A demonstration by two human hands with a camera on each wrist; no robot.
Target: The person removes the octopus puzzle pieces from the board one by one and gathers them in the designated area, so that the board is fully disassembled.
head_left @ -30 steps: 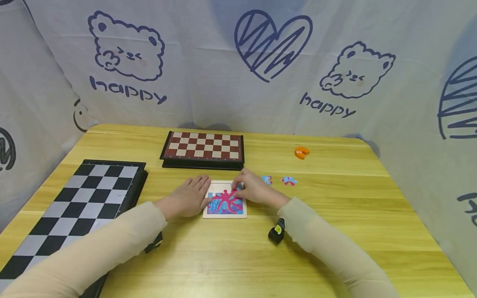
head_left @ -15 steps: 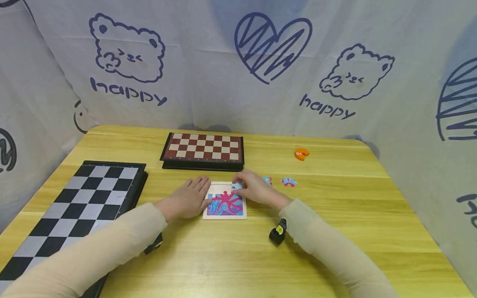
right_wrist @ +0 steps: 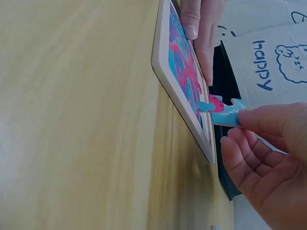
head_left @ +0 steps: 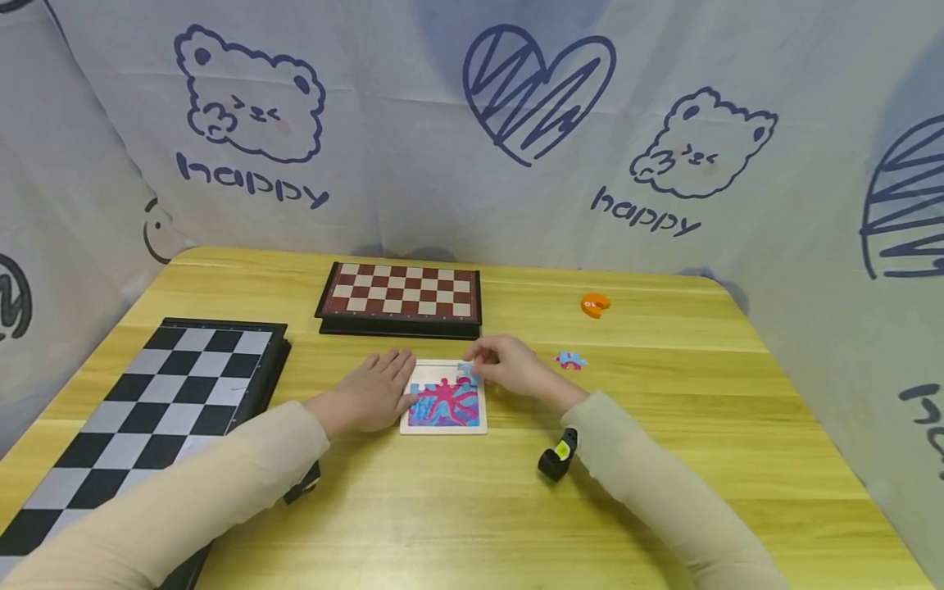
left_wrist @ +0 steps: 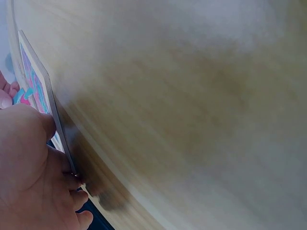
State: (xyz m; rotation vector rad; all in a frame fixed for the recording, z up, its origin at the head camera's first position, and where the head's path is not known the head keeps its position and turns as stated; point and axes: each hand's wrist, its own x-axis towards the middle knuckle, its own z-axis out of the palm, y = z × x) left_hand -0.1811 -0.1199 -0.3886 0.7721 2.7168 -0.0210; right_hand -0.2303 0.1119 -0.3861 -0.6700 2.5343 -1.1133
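A person in pale long sleeves (head_left: pixel 173 496) works with two bare hands at a wood-grained surface (head_left: pixel 442 508). Near the middle lies a small, pale-rimmed puzzle tray (head_left: pixel 435 374). A pink octopus picture (head_left: pixel 446 403) on blue and purple fills its lower part, while the upper left part shows bare cream backing.

The left hand (head_left: pixel 367 392) rests along the tray's left edge, fingers stretched out side by side, the thumb reaching onto the tray. The right hand (head_left: pixel 512 366) is at the upper right corner, its thumb and index finger clamped on a blue and pink puzzle piece (right_wrist: pixel 225 114). The other fingers curl loosely beneath. The piece is tilted up over the tray's upper right part; whether its lower end touches cannot be told.

To the right of the right hand, a blue and pink loose piece (head_left: pixel 571 360) lies flat. Farther back is an orange object (head_left: pixel 595 306) with a notch in its side. A red-and-white checkered board (head_left: pixel 401 291) sits just behind the tray, and a larger black-and-white checkered board (head_left: pixel 177 370) lies at the left. Behind everything hangs white cloth (head_left: pixel 413 205) with blue drawings of bears and hearts.
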